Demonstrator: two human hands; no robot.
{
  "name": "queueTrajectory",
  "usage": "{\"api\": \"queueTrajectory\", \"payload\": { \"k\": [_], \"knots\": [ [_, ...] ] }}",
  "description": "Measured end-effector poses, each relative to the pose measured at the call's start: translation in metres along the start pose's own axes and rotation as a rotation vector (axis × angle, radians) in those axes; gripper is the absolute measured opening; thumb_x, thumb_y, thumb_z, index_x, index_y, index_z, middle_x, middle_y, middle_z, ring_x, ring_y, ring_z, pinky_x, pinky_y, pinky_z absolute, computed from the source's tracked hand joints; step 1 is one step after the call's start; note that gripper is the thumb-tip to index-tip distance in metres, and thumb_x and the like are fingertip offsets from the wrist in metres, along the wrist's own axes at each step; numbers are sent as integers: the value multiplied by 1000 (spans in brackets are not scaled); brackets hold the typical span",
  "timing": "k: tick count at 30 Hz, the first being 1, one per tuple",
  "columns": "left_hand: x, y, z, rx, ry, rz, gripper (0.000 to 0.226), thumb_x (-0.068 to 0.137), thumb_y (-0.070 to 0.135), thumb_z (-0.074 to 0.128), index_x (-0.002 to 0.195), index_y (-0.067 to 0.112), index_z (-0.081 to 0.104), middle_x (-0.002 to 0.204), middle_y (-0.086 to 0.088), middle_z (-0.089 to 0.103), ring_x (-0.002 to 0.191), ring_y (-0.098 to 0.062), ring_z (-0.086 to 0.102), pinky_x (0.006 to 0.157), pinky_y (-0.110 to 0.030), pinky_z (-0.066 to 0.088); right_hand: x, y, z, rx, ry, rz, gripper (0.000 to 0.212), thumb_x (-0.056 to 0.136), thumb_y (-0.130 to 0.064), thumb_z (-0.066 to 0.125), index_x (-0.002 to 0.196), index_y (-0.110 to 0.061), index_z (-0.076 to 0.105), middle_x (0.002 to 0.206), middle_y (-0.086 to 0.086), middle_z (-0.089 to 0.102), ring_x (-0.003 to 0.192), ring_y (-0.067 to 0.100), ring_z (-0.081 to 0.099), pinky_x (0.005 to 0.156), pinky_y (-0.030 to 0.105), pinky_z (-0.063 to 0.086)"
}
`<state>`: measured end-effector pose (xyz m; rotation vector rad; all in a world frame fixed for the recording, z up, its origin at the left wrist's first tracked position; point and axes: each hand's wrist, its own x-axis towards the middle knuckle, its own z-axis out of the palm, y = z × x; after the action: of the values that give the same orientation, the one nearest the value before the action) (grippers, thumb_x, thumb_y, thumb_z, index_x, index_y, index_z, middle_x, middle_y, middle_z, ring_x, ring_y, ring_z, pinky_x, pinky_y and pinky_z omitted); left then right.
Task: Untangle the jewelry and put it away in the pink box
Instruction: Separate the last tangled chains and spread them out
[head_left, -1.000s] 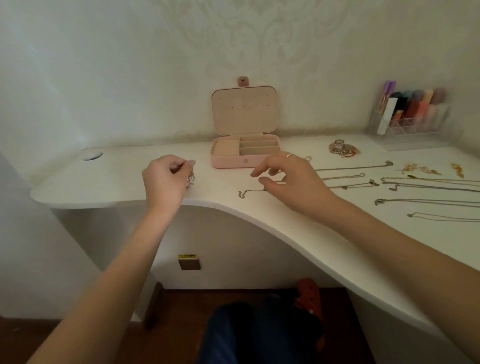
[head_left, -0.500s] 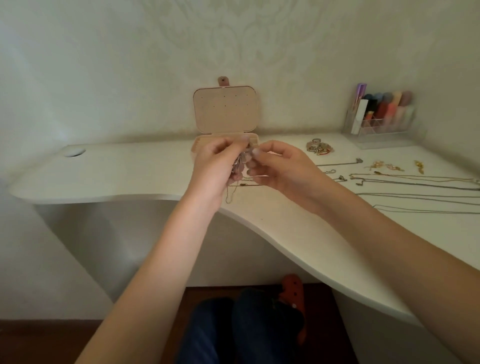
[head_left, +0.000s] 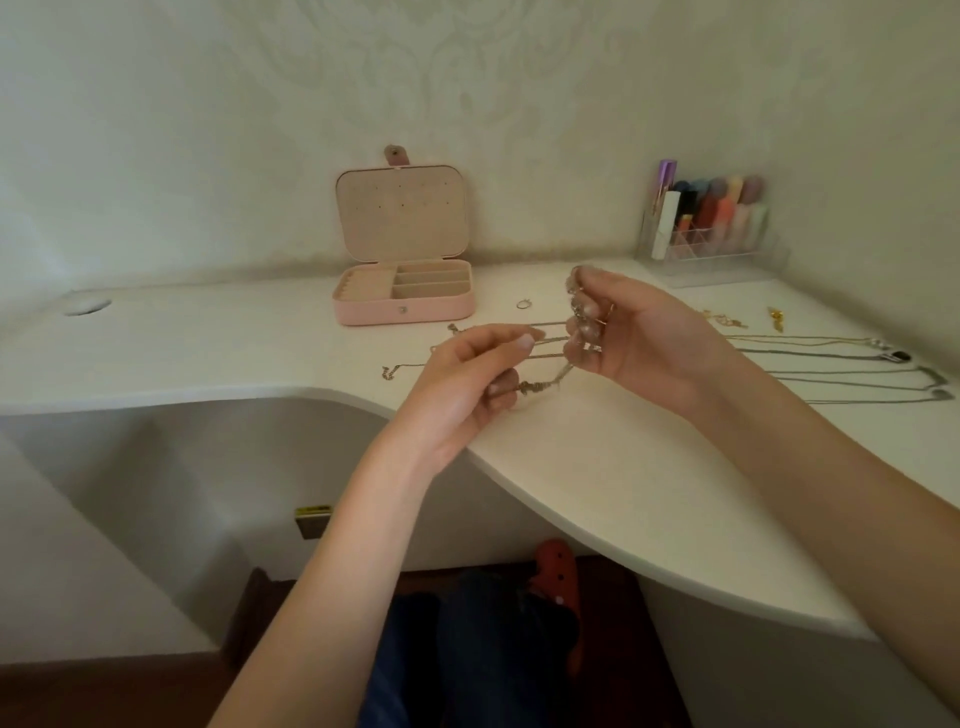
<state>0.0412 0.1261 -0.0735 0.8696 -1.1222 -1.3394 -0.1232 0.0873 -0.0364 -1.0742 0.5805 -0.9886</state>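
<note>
From the head view, a curved white desk (head_left: 597, 467) meets a pale damask-patterned wall. The left hand (head_left: 467, 384) pinches one end of a tangled thin metal chain (head_left: 545, 382); the right hand (head_left: 634, 338) curls round the other. The open pink box (head_left: 405, 304) sits at eleven o'clock, a clear cosmetics organiser (head_left: 711, 244) at two, straightened necklaces (head_left: 831, 358) at three.

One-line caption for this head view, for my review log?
Both hands, left and right, pull a tangled chain apart above the white desk, pink box open behind.
</note>
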Motion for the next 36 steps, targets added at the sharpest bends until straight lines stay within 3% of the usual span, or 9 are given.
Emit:
{"api": "queueTrajectory", "payload": {
  "k": [2,6,12,14,17,22,29,36],
  "knots": [
    [-2,0,1,192,-7,32,9,91,12,59,90,11,68,50,10,39,43,-5,28,40,-15,25,-1,0,2,-60,-16,-6,7,86,-25,58,83,-19,59,60,-8,49,52,6,40,53,19,41],
    [-5,-3,6,424,-51,95,12,89,23,64,90,15,73,53,-3,32,40,-7,22,40,-15,21,-3,-7,1,-26,-23,-34,17,84,-26,58,98,-18,64,61,-9,45,49,4,32,46,16,26],
    [-7,-4,1,355,-34,117,19,92,23,60,83,15,74,47,8,29,43,-9,24,42,-19,20,-5,-16,-9,-49,-3,-3,27,88,-26,55,111,-18,65,51,-9,37,40,3,22,39,14,14],
    [-7,-2,2,316,-26,94,20,93,21,58,82,14,73,48,9,43,42,-8,30,41,-16,24,-6,-17,-10,-107,3,44,32,91,-26,53,120,-16,62,52,-10,37,39,3,20,37,13,13],
    [-5,2,2,265,-11,26,21,92,18,59,77,15,74,68,4,64,42,-7,41,36,-13,26,-8,-19,-11,-179,5,108,37,90,-26,53,127,-18,59,55,-9,39,37,2,19,36,13,10],
    [-3,2,2,293,-19,-20,22,95,19,55,80,10,68,53,3,53,39,-6,43,35,-13,27,-10,-21,-11,-404,21,227,28,96,-24,51,122,-29,62,61,-7,42,37,0,19,34,12,12],
    [-2,-5,2,229,104,57,24,99,18,48,80,11,63,45,5,48,32,-5,34,32,-14,21,-11,-17,-11,-606,11,369,22,96,-21,52,107,-14,69,60,-4,46,38,2,21,34,11,16],
    [-4,-2,3,230,106,65,25,98,25,51,81,16,66,40,2,36,26,-7,25,33,-12,15,-13,-6,-3,-826,9,390,17,94,-18,59,102,-6,67,67,6,58,45,11,51,40,16,42]
  ]
}}
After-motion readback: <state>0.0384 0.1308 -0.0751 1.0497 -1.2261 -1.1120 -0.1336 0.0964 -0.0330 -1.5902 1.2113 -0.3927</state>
